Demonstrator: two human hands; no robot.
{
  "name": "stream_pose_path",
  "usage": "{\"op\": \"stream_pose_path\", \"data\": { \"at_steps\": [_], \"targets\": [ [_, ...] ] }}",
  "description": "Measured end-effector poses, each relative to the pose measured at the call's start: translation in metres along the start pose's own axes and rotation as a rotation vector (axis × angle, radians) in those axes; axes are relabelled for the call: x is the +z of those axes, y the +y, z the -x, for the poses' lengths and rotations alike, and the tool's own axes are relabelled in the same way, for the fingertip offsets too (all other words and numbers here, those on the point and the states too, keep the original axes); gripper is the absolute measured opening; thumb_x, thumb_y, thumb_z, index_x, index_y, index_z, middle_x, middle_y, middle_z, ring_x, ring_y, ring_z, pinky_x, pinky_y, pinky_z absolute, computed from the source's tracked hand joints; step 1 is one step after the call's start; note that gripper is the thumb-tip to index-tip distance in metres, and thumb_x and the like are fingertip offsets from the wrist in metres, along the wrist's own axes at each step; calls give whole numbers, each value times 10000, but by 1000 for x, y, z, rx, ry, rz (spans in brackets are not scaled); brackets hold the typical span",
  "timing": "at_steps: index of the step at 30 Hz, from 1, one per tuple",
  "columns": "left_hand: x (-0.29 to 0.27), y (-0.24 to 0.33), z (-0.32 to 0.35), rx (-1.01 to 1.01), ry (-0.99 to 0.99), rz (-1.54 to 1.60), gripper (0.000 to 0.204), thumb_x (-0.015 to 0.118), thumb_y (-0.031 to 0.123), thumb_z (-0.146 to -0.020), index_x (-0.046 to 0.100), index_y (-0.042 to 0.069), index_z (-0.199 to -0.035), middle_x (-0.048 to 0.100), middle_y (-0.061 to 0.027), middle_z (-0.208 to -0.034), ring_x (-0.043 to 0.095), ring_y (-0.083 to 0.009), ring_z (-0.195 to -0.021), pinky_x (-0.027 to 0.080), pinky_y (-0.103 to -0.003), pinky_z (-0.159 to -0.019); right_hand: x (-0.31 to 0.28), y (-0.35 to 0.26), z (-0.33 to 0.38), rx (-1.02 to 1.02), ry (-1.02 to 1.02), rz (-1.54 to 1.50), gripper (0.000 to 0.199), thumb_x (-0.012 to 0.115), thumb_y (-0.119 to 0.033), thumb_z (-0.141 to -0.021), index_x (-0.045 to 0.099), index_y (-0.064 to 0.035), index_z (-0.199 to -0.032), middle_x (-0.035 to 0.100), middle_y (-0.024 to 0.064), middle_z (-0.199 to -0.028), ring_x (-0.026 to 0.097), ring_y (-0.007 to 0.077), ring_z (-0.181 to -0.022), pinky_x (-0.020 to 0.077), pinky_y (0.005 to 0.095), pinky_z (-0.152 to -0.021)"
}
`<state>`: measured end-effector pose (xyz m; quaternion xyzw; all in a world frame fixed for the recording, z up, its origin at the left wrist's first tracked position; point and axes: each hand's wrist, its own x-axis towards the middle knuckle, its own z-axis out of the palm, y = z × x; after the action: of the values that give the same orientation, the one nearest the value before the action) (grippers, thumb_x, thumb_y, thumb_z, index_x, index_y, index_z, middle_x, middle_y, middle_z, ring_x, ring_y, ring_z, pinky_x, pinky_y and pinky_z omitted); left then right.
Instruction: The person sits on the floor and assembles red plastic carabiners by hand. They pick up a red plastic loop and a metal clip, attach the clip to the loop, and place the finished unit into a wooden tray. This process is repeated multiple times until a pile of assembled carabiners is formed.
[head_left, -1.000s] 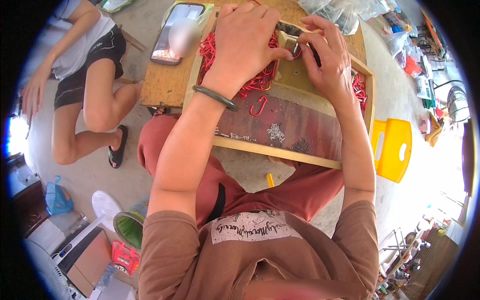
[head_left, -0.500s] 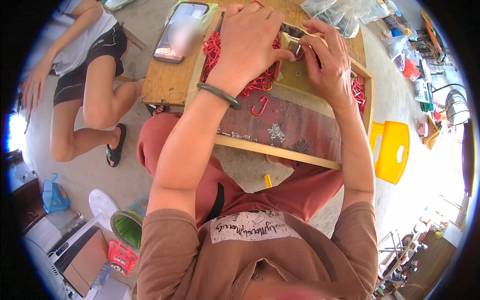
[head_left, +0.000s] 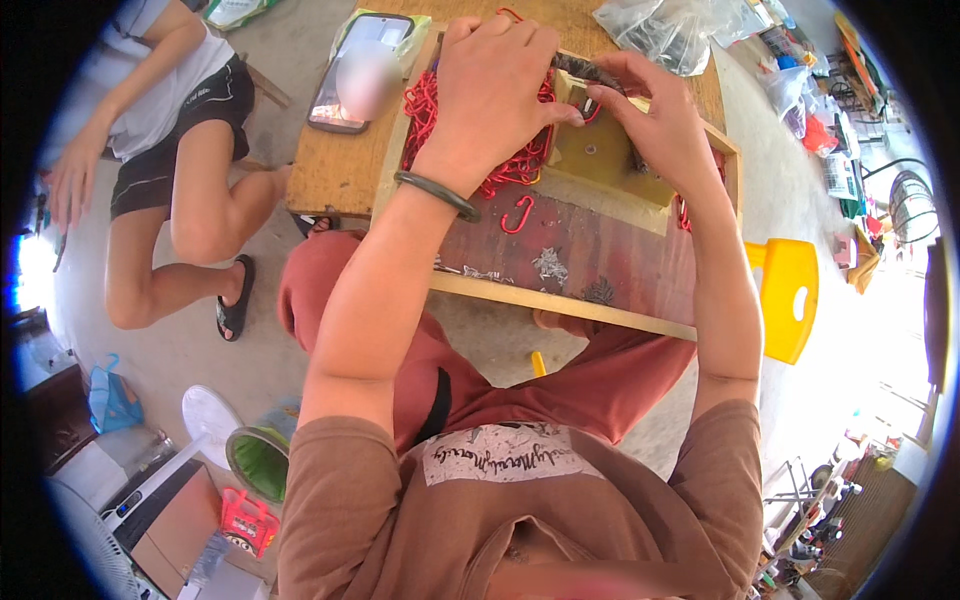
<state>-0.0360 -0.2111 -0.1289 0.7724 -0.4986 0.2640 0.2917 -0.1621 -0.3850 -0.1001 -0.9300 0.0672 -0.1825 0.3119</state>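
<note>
My left hand (head_left: 497, 92) lies closed over a heap of red hook-shaped clips (head_left: 430, 110) in a shallow wooden tray (head_left: 560, 300). Its fingers pinch a small red clip against a dark lever tool (head_left: 590, 72) mounted on a yellowish block (head_left: 600, 160). My right hand (head_left: 650, 120) grips that tool's handle from the right. One loose red clip (head_left: 517, 213) lies on the tray's dark red floor. A dark bangle (head_left: 437, 192) circles my left wrist.
A phone (head_left: 360, 70) rests on the wooden table (head_left: 330, 175) left of the tray. Clear plastic bags (head_left: 680, 30) sit at the back. A yellow stool (head_left: 788, 298) stands on the right. Another person (head_left: 170, 150) sits on the left; a fan (head_left: 215, 425) and boxes are on the floor.
Both hands have shifted slightly toward the top of the tray, staying on the tool and clips. The view has tilted a little.
</note>
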Motion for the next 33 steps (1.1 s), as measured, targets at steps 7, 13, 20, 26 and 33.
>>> {"op": "stream_pose_path", "data": {
  "at_steps": [7, 13, 20, 26, 33],
  "targets": [
    [-4, 3, 1, -22, -36, -41, 626, 905, 554, -636, 671, 110, -1009, 705, -27, -977, 651, -224, -1031, 413, -423, -971, 7, 12, -2, 101, 9, -1, 362, 760, -234, -957, 701, -14, -1238, 774, 159, -1100, 737, 288, -1044, 547, 400, -948],
    [-10, 11, 2, -11, -28, -64, 738, 910, 553, -654, 664, 101, -1184, 670, -66, -1155, 582, -251, -1225, 384, -463, -1098, 6, 9, 4, -24, 207, -17, 331, 750, -232, -956, 719, -52, -1232, 770, 152, -1089, 732, 322, -994, 561, 407, -900],
    [-12, 18, 5, -49, -74, -71, 984, 714, 667, -858, 366, 192, -1646, 253, -142, -1729, 220, -384, -1593, 194, -566, -1275, 4, -35, 21, 8, 228, 291, 186, 682, -206, -971, 765, -119, -1112, 731, 188, -816, 712, 397, -785, 571, 469, -727],
    [5, 17, 9, -53, 38, 25, 899, 894, 547, -726, 574, 63, -1413, 503, -163, -1492, 376, -351, -1503, 332, -510, -1201, -14, -23, 44, 387, 83, -132, 147, 669, -150, -995, 724, -54, -1092, 730, 107, -756, 720, 215, -697, 556, 372, -609],
    [-30, 34, 2, -117, 121, 495, 569, 898, 356, -823, 662, 43, -1236, 658, -141, -1280, 611, -324, -1208, 474, -440, -1044, -101, 70, 117, 538, 244, -166, 210, 658, -138, -1022, 720, -8, -1175, 758, 55, -843, 691, 105, -739, 535, 249, -626]
  ]
}}
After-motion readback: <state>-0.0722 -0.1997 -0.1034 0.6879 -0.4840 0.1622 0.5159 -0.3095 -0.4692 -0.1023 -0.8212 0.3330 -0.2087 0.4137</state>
